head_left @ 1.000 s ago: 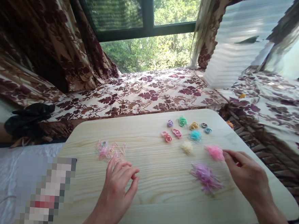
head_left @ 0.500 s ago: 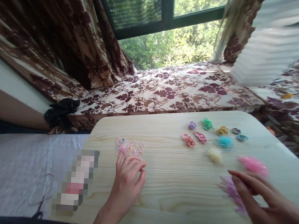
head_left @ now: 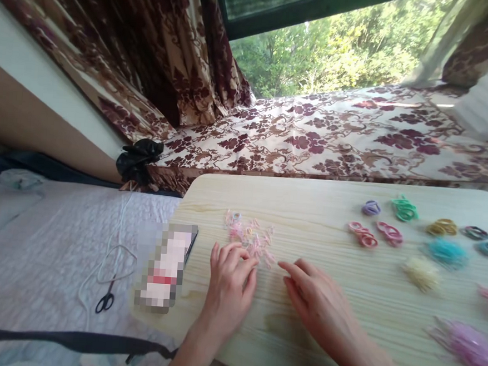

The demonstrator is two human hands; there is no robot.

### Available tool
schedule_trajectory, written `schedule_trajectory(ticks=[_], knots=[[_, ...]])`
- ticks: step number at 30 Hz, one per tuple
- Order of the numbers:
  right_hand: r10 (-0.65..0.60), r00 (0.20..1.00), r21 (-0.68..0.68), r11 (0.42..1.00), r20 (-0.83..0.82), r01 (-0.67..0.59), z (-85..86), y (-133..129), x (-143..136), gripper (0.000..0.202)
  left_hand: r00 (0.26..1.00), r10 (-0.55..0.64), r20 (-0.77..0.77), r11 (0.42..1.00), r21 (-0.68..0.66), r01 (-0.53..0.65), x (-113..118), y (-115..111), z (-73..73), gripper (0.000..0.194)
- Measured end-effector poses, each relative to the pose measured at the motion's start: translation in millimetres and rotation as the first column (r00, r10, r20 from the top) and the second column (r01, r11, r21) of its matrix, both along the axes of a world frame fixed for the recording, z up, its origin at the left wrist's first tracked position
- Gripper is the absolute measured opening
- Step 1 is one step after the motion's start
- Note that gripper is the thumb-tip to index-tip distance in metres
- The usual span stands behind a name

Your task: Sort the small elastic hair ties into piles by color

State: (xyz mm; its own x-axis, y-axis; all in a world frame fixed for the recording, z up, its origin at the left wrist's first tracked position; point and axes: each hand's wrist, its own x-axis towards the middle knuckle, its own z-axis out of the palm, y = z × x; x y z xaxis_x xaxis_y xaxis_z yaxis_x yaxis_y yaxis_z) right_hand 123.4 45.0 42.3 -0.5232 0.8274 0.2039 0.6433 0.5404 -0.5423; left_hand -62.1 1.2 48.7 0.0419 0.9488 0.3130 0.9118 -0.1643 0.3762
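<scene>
A loose pile of small pink and pale elastic bands (head_left: pixel 253 240) lies on the left half of the wooden table. My left hand (head_left: pixel 232 280) rests at the near edge of this pile, palm down. Its fingers are loosely bent and apart, the fingertips at the bands, and I see nothing held. Just right of the pile, my right hand (head_left: pixel 318 291) hovers low over the tabletop. The index finger points toward the bands with the thumb apart below it; nothing shows between them.
On the table's (head_left: pixel 309 207) right lie purple (head_left: pixel 371 207), green (head_left: pixel 404 209), red (head_left: pixel 363 235) and other hair ties, plus turquoise (head_left: pixel 447 252), cream (head_left: pixel 421 273) and lilac (head_left: pixel 470 349) band piles. A blurred-out phone-like object (head_left: pixel 165 272) lies left; scissors (head_left: pixel 105 302) lie on the bed.
My right hand has moved left from the lilac and pink heaps to beside the small pile. My left hand stays by that pile. The view has turned left.
</scene>
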Motion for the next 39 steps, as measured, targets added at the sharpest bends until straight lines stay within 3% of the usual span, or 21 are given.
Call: schedule_trajectory(ticks=[8,19,24,30,39], knots=[[0.029,0.983,0.092,0.995,0.18,-0.046,-2.8,2,-5,0.032,0.999,-0.021,0.047,1.0,-0.002,0.021,-1,2,-1.6,0.026],[-0.002,0.993,0.045,0.999,0.121,-0.004,-0.6,-3,10,0.026,0.998,-0.042,0.05,0.999,-0.015,0.043,5,3,0.6,0.023],[-0.027,0.982,0.107,0.994,0.188,0.007,-3.5,-3,9,0.029,0.997,-0.072,0.003,0.997,-0.016,0.072,12,8,1.7,0.029],[0.004,0.965,0.075,0.997,0.261,-0.025,-0.3,-2,8,0.02,0.995,-0.083,-0.047,0.996,-0.031,0.081,16,11,-0.6,0.032],[0.017,0.984,0.116,0.992,0.178,-0.039,-5.4,-4,13,0.02,0.99,-0.108,-0.091,0.992,-0.073,0.101,15,8,1.3,0.03]])
